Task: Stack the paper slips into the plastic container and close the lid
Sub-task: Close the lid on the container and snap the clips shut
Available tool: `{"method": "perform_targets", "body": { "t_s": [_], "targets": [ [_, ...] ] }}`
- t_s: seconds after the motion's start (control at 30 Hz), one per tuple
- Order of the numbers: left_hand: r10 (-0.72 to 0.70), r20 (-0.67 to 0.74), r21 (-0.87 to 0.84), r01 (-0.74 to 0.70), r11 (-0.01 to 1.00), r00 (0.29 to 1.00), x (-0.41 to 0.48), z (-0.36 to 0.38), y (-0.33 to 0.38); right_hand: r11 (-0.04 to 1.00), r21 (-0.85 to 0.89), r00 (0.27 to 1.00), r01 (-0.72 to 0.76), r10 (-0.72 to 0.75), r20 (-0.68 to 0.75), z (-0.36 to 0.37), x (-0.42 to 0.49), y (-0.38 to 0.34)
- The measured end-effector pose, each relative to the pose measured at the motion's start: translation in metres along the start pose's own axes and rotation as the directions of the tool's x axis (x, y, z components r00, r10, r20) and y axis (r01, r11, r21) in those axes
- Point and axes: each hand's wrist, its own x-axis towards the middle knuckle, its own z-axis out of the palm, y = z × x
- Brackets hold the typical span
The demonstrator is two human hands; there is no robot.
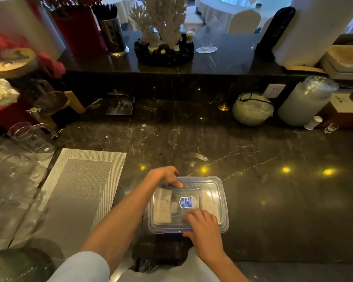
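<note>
A clear rectangular plastic container (222, 200) sits on the dark marble counter near the front edge. Its transparent lid (209, 187), with a blue label in the middle, lies on top of it. Pale paper slips (163, 206) show through the lid, stacked inside at the left; more show at the right. My left hand (165, 176) rests on the lid's far left corner, fingers bent onto it. My right hand (204, 226) lies flat on the lid's near edge, fingers spread, thumb at the front rim.
A grey woven placemat (77, 192) lies left of the container. Clear glassware (27, 137) stands at far left. A round wrapped bowl (252, 108) and a tall lidded jar (306, 100) stand at the back right. A raised ledge holds a coral ornament (163, 33) and a glass.
</note>
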Motion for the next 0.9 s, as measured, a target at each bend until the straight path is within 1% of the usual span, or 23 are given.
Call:
{"method": "perform_targets", "body": {
  "t_s": [0.03, 0.13, 0.17, 0.27, 0.4, 0.5, 0.63, 0.77, 0.83, 0.9],
  "targets": [
    [0.019, -0.018, 0.034, -0.019, 0.999, 1.000, 0.001, 0.000, 0.000, 1.000, 0.007, 1.000, -0.002, 0.002, -0.012, 0.001, -0.001, 0.000],
    [0.101, -0.127, 0.210, -0.073, 0.975, 0.987, 0.001, 0.001, -0.002, 1.000, 0.024, 0.999, -0.016, 0.017, -0.034, 0.002, -0.002, 0.000],
    [0.123, -0.149, 0.213, -0.089, 0.973, 0.981, 0.000, 0.001, -0.003, 0.999, 0.027, 0.999, -0.018, 0.019, -0.040, 0.002, -0.002, 0.000],
    [0.174, -0.203, 0.138, -0.148, 0.979, 0.964, 0.001, 0.005, -0.007, 0.999, 0.029, 0.999, -0.027, 0.028, -0.039, 0.003, -0.001, -0.001],
    [0.220, -0.281, 0.134, -0.189, 0.973, 0.934, 0.000, 0.011, -0.012, 0.999, 0.010, 0.998, -0.035, 0.036, -0.047, 0.004, -0.001, -0.001],
    [0.231, -0.302, 0.157, -0.190, 0.969, 0.925, -0.001, 0.012, -0.012, 0.998, 0.009, 0.996, -0.054, 0.055, -0.069, 0.005, -0.001, 0.000],
    [0.272, -0.329, 0.234, -0.201, 0.951, 0.904, -0.002, 0.013, -0.008, 0.999, 0.005, 0.996, -0.039, 0.039, -0.076, 0.005, -0.002, -0.001],
    [0.274, -0.334, 0.228, -0.205, 0.952, 0.902, -0.002, 0.015, -0.010, 1.000, -0.016, 0.995, -0.007, 0.005, -0.099, 0.009, -0.004, 0.004],
    [0.258, -0.334, 0.186, -0.205, 0.961, 0.907, -0.001, 0.017, -0.013, 0.997, -0.073, 0.997, 0.019, -0.025, -0.072, 0.012, -0.007, 0.008],
    [0.247, -0.337, 0.150, -0.207, 0.967, 0.908, -0.001, 0.019, -0.015, 0.990, -0.132, 0.999, 0.043, -0.046, -0.013, 0.021, -0.009, 0.013]
  ]
}}
